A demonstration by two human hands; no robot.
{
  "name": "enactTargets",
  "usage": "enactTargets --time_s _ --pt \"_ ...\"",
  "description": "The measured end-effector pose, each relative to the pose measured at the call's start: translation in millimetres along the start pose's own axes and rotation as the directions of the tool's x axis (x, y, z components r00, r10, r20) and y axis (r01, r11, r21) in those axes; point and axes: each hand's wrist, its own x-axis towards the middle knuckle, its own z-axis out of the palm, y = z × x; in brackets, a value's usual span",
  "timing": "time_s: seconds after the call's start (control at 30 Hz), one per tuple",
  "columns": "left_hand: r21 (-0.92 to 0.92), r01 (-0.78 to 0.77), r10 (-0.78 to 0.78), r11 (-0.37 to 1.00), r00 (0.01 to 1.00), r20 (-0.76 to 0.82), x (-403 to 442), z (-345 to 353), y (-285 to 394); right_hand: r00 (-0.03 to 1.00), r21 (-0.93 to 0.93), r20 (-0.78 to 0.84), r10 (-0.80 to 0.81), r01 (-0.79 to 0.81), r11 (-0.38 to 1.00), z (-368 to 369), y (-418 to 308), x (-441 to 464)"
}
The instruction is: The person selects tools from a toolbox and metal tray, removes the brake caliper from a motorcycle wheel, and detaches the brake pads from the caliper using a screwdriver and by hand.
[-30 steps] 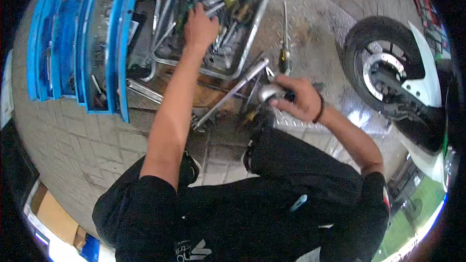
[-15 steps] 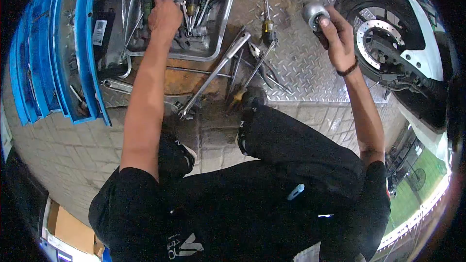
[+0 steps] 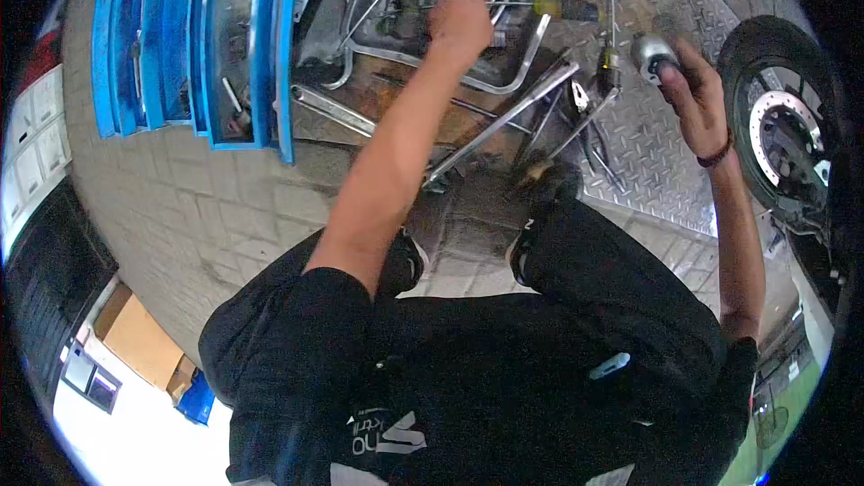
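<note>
The left arm point(image 3: 387, 162) reaches forward and slants inward, its elbow only slightly bent. The left hand point(image 3: 461, 20) is palm down, back toward the camera, fingers bent forward and downward. The right forearm point(image 3: 736, 234) points forward, angled a little inward. The right hand point(image 3: 698, 101) is closed in a grip, palm inward, thumb point(image 3: 675, 85) uppermost, index finger point(image 3: 691, 56) curled beyond it

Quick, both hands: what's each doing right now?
Left hand: fingers curled by a screwdriver over the metal tray; grip cannot be told.
Right hand: closed on a silver round-headed object.
</note>
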Motion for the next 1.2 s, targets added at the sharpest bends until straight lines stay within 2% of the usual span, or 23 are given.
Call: enactTargets --time_s 0.1,0.13,0.17,0.2,0.23,0.27,0.3,0.4,0.47,0.5,0.57,0.7,0.77,0.83,0.87,0.9,0.93,0.97,1.0,1.07,1.13,1.17,1.2 --pt "-0.016 -0.002 0.002 1.0 1.0 -0.006 2 -9 5 0.983 0.013 -0.115 -0.147 0.149 0.989 10 8 -3" --pt "0.015 -0.094 0.094 0.995 0.996 0.01 7 -7 -4 0.987 -0.084 -0.086 -0.136 0.129 0.988 5 5 -5" --pt "0.044 -0.114 0.11 0.993 0.991 0.073 17 -6 -12 0.991 -0.089 -0.08 -0.106 0.098 0.991 5 2 -9" --pt "0.017 -0.138 0.137 0.99 0.99 0.032 22 -8 -19 0.994 -0.065 -0.054 -0.096 0.093 0.994 6 -1 -9" --pt "-0.075 -0.025 0.039 0.997 0.982 0.184 21 -28 -13 0.995 -0.038 -0.031 -0.09 0.088 0.995 5 1 -11" --pt "-0.025 0.013 -0.01 1.0 0.993 0.121 29 -26 -18 0.999 -0.072 -0.007 -0.037 0.036 0.997 0 8 -10" --pt "-0.013 0.069 -0.065 0.997 0.976 0.209 36 -32 -19 1.0 -0.07 -0.01 -0.027 0.026 0.997 0 16 -12" --pt "-0.08 0.181 -0.158 0.98 0.96 0.229 48 -32 -25 0.998 -0.006 -0.046 -0.035 0.035 0.999 3 31 -15" --pt "-0.394 0.055 -0.113 0.917 0.986 -0.126 49 -20 -32 0.996 -0.019 0.018 -0.084 0.084 0.996 2 34 -12" --pt "-0.394 0.058 -0.116 0.917 0.985 -0.127 51 -18 -36 0.996 -0.019 0.021 -0.086 0.086 0.996 3 36 -9" --pt "-0.068 -0.095 0.094 0.993 0.996 -0.011 54 -13 -42 0.998 0.026 0.027 -0.052 0.052 0.998 7 37 -5" --pt "0.047 -0.167 0.17 0.985 0.98 -0.1 21 -37 -25 0.998 -0.043 0.042 -0.048 0.05 0.998 18 29 5" --pt "-0.017 -0.031 0.034 0.999 0.97 0.242 2 -85 5 0.945 -0.029 0.128 -0.302 0.307 0.951 31 27 20" --pt "-0.015 -0.277 0.267 0.961 0.908 0.323 -22 -70 -11 0.954 -0.2 0.204 -0.22 0.26 0.945 42 9 39" --pt "0.042 -0.305 0.242 0.952 0.825 0.511 -48 -60 -14 0.947 -0.293 0.279 -0.159 0.242 0.925 46 -12 51" --pt "0.093 -0.34 0.192 0.936 0.712 0.676 -78 -62 -12 0.916 -0.34 0.327 -0.234 0.345 0.875 56 -5 65" --pt "0.097 -0.378 0.112 0.921 0.495 0.862 -105 -82 9 0.875 -0.38 0.376 -0.304 0.445 0.811 68 7 86" --pt "0.096 -0.402 0.124 0.91 0.486 0.865 -144 -62 -8 0.871 -0.457 0.392 -0.296 0.464 0.759 84 13 105" --pt "0.124 -0.342 0.091 0.931 0.548 0.831 -181 -55 -20 0.868 -0.53 0.407 -0.284 0.478 0.701 101 12 121" --pt "0.147 -0.279 0.057 0.949 0.612 0.789 -222 -36 -42 0.796 -0.618 0.576 -0.185 0.573 0.538 120 -7 145" --pt "0.135 -0.107 -0.026 0.985 0.686 0.727 -237 -20 -57 0.795 -0.668 0.593 -0.125 0.573 0.476 143 -13 157" --pt "0.132 -0.113 -0.019 0.985 0.687 0.726 -238 -15 -63 0.799 -0.673 0.588 -0.122 0.568 0.474 150 -10 156" --pt "0.137 -0.092 -0.033 0.986 0.704 0.709 -237 -11 -66 0.788 -0.667 0.569 -0.234 0.609 0.428 156 -6 153"
